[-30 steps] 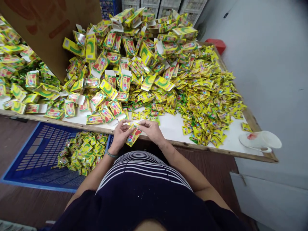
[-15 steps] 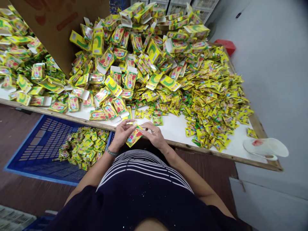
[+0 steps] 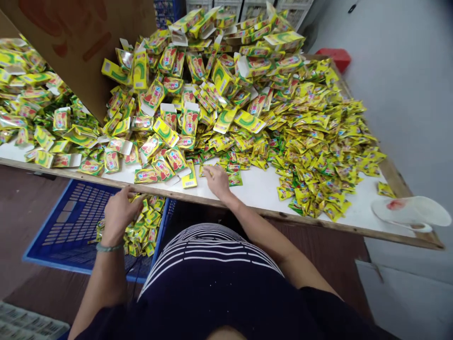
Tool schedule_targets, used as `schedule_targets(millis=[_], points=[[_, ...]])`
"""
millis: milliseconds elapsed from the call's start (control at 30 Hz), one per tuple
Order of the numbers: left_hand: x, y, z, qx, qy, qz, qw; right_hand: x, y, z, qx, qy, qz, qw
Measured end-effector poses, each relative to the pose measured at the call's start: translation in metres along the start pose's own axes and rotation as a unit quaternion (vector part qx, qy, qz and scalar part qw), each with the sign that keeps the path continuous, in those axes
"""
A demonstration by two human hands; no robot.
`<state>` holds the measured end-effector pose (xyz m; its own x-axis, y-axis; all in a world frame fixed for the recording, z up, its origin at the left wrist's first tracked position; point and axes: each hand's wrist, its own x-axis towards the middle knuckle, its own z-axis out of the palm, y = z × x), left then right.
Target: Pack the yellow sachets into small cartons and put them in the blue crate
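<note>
Over the blue crate [image 3: 67,222] at the table's front edge, my left hand [image 3: 120,215] hangs with thumb and fingers apart, nothing seen in it. Below it, partly covered by the hand, lies a heap of small filled candy boxes [image 3: 145,236]. My right hand [image 3: 217,182] is on the white table, fingertips drawn together on a small yellow sachet [image 3: 201,170]. Close to its right is a green sachet [image 3: 235,178]. To its left a yellow carton [image 3: 189,175] lies flat by several open candy boxes [image 3: 176,159].
Open cartons [image 3: 191,118] pile up at the back, beside an upright brown cardboard sheet [image 3: 71,42]. A large heap of sachets [image 3: 318,141] covers the right side. A white scoop [image 3: 406,211] lies at the right corner, near the wall. A red container [image 3: 334,59] stands behind.
Both hands held a candy box together at the table's edge. They have parted: my left hand moved left over the crate without the box, my right hand forward onto the sachets.
</note>
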<state>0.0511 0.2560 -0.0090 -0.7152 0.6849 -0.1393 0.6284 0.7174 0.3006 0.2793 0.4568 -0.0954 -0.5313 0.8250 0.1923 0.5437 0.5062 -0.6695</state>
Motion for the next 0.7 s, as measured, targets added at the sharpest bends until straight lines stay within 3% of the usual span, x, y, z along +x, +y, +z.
schedule_targets(millis=[67, 167, 267, 333, 433, 567, 633, 700], points=[[0.002, 0.017, 0.008, 0.03, 0.038, 0.014, 0.999, 0.022, 0.009, -0.004, -0.077, -0.042, -0.006, 0.996], [0.001, 0.071, 0.043, -0.01, 0.025, 0.053, 0.998, 0.037, 0.015, -0.007, -0.145, -0.096, -0.002, 0.985], [0.005, 0.122, 0.081, -0.032, 0.041, 0.116, 0.992, 0.031, 0.019, -0.007, -0.164, -0.113, 0.009, 0.98], [0.014, 0.142, 0.098, -0.056, 0.049, 0.119, 0.99, 0.02, 0.024, -0.01, -0.149, -0.102, 0.004, 0.984], [0.027, 0.15, 0.107, -0.102, 0.044, 0.104, 0.988, 0.001, 0.037, -0.02, -0.082, -0.056, 0.012, 0.995], [0.035, 0.139, 0.103, -0.166, -0.003, 0.1, 0.981, -0.018, 0.053, -0.038, 0.063, -0.002, 0.069, 0.996], [0.035, 0.133, 0.103, -0.25, -0.057, 0.106, 0.961, -0.017, 0.053, -0.045, 0.153, 0.021, 0.105, 0.982], [0.032, 0.13, 0.106, -0.362, -0.124, 0.119, 0.916, -0.009, 0.048, -0.049, 0.239, 0.041, 0.119, 0.963]])
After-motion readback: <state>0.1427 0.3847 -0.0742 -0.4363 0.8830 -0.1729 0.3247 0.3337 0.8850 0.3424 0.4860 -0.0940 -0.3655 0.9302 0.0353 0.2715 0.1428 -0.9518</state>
